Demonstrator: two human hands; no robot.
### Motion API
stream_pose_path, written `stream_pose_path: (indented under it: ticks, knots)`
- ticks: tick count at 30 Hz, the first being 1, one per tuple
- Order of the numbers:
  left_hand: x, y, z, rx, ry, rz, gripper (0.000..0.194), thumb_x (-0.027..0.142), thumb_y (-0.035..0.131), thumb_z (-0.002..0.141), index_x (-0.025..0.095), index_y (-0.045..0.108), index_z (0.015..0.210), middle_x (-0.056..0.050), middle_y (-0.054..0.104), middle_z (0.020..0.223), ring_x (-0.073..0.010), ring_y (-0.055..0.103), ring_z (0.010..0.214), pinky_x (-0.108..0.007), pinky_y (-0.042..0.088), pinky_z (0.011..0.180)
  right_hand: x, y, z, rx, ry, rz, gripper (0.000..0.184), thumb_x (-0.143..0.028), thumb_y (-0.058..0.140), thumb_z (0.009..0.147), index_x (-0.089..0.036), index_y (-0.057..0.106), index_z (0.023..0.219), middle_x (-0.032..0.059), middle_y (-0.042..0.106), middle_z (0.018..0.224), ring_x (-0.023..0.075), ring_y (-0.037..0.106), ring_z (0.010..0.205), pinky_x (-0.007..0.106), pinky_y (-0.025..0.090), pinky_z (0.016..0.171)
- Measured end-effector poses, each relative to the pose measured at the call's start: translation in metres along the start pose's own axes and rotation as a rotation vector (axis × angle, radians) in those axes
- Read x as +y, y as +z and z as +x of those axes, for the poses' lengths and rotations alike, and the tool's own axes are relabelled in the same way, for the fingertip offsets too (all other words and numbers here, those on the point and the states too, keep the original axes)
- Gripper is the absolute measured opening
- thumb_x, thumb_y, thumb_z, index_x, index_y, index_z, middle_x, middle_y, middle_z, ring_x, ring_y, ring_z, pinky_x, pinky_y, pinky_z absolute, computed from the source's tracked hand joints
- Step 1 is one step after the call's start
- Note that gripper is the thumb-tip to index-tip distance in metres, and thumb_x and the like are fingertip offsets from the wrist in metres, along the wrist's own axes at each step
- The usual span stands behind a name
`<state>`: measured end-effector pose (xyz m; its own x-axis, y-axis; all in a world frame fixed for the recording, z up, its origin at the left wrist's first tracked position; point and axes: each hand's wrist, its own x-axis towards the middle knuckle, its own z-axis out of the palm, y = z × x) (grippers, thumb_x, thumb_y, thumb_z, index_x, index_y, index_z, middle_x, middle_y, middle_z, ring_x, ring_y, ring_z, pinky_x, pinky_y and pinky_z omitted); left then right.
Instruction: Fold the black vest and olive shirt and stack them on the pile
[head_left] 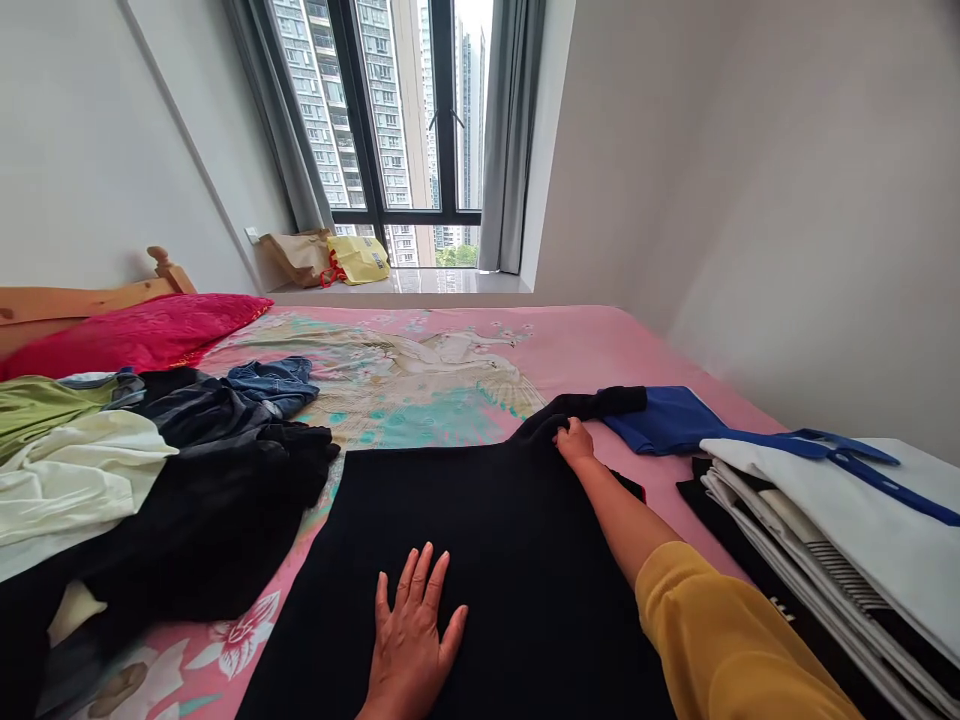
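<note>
A black long-sleeved top [480,560] lies spread across the bed in front of me. My left hand [411,630] rests flat on its body with the fingers spread. Farther away on the right, my right hand [574,440] is closed on the fabric near the base of one sleeve [600,403]. That sleeve stretches off to the right, its end lying over a folded blue garment [679,415]. A small strip of red edging shows beside my right forearm. The near end of the top runs out of view.
Loose clothes, including a cream garment [90,470] and jeans [274,385], are heaped at left. Folded clothes are stacked at right, a white shirt with blue trim [847,500] on top. Behind are a red pillow [142,330] and bags [360,258] on the windowsill.
</note>
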<state>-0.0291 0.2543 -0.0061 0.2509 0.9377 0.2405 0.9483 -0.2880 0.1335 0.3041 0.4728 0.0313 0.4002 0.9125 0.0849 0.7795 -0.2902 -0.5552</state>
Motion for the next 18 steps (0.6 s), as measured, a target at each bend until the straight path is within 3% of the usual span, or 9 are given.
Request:
stream_pose_path:
  ticks: [3, 5, 8, 10, 15, 17, 18]
  knots:
    - [0.000, 0.002, 0.001, 0.009, 0.001, -0.006, 0.057, 0.048, 0.037, 0.087, 0.032, 0.028, 0.141, -0.001, 0.029, 0.148, -0.0243, 0.024, 0.136, -0.056, 0.005, 0.111, -0.012, 0.006, -0.027, 0.014, -0.060, 0.024, 0.049, -0.024, 0.034, 0.087, -0.012, 0.032, 0.135, 0.0120, 0.060, 0.114, 0.0203, 0.056, 0.107, 0.034, 0.042, 0.091]
    - [-0.001, 0.003, 0.002, 0.017, 0.003, -0.007, 0.057, 0.048, 0.037, 0.087, 0.032, 0.028, 0.141, -0.001, 0.030, 0.148, -0.0244, 0.025, 0.136, -0.056, 0.005, 0.111, -0.020, 0.012, -0.061, -0.006, -0.203, 0.027, 0.053, -0.030, 0.037, 0.088, -0.016, 0.030, 0.138, 0.0099, 0.050, 0.130, 0.0178, 0.045, 0.122, 0.032, 0.035, 0.101]
    - [0.000, 0.002, 0.002, 0.024, 0.007, -0.005, 0.056, 0.047, 0.037, 0.087, 0.031, 0.030, 0.140, -0.001, 0.030, 0.148, -0.0246, 0.026, 0.136, -0.056, 0.004, 0.110, -0.014, 0.020, -0.111, -0.223, -0.643, -0.040, 0.051, -0.041, 0.037, 0.089, -0.026, 0.034, 0.138, 0.0023, 0.037, 0.142, 0.0156, 0.028, 0.134, 0.033, 0.021, 0.110]
    - [0.000, 0.001, 0.002, 0.021, 0.006, -0.004, 0.056, 0.047, 0.036, 0.087, 0.030, 0.030, 0.140, -0.002, 0.030, 0.148, -0.0244, 0.026, 0.136, -0.056, 0.004, 0.110, 0.008, 0.014, -0.125, -0.345, -0.729, -0.156, 0.054, -0.048, 0.032, 0.090, -0.028, 0.033, 0.139, 0.0005, 0.029, 0.147, 0.0170, 0.020, 0.137, 0.038, 0.014, 0.112]
    - [0.003, -0.002, 0.001, 0.019, -0.003, -0.007, 0.055, 0.048, 0.035, 0.088, 0.030, 0.031, 0.140, -0.001, 0.030, 0.148, -0.0233, 0.025, 0.136, -0.056, 0.005, 0.110, 0.070, -0.037, -0.089, -0.244, -0.103, -0.481, 0.060, -0.047, 0.023, 0.091, -0.016, 0.028, 0.142, 0.0091, 0.023, 0.149, 0.0246, 0.016, 0.138, 0.054, 0.009, 0.109]
    - [0.003, -0.002, 0.002, 0.021, -0.005, -0.008, 0.055, 0.048, 0.035, 0.087, 0.030, 0.031, 0.139, -0.001, 0.030, 0.148, -0.0234, 0.024, 0.136, -0.056, 0.005, 0.110, 0.074, -0.051, -0.083, -0.201, -0.013, -0.516, 0.060, -0.044, 0.022, 0.092, -0.012, 0.027, 0.142, 0.0128, 0.021, 0.149, 0.0279, 0.014, 0.138, 0.061, 0.006, 0.106]
    - [0.003, -0.003, 0.002, 0.021, -0.004, -0.009, 0.055, 0.048, 0.036, 0.087, 0.030, 0.032, 0.139, -0.002, 0.031, 0.148, -0.0237, 0.024, 0.136, -0.056, 0.005, 0.110, 0.071, -0.053, -0.088, -0.177, -0.043, -0.514, 0.061, -0.045, 0.021, 0.092, -0.012, 0.025, 0.143, 0.0125, 0.020, 0.149, 0.0274, 0.011, 0.139, 0.061, 0.004, 0.106]
